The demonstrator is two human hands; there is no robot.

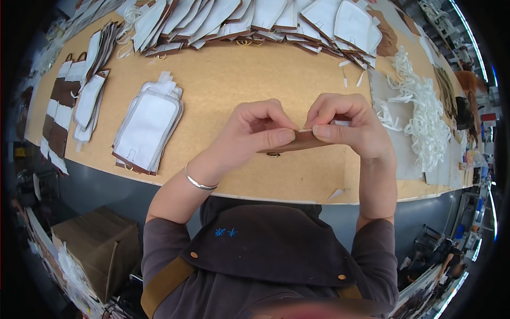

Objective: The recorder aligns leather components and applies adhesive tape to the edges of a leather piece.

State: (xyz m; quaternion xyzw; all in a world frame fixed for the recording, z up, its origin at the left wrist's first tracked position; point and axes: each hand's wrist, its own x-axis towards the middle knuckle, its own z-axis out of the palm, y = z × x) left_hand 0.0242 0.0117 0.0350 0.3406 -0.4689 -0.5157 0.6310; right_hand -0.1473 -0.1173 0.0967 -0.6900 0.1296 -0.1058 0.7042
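Note:
My left hand (248, 130) and my right hand (351, 126) are raised over the near part of the table, thumbs and fingertips pinched close together. Between them they grip the upper edge of a brown flat piece (300, 142), which looks like a leather or fabric panel. A narrow pale edge shows where the fingertips nearly meet, and a bit of white shows behind my right fingers. Just below the piece is a small dark metallic fitting (273, 154). Most of the panel's face is hidden by my hands and its steep angle.
A stack of white panels with brown edges (147, 127) lies left of my hands. More such panels (212, 21) fan along the far side. Tangled white strips (425, 122) lie at right. A brown box (95, 239) stands below the table (228, 80) at left.

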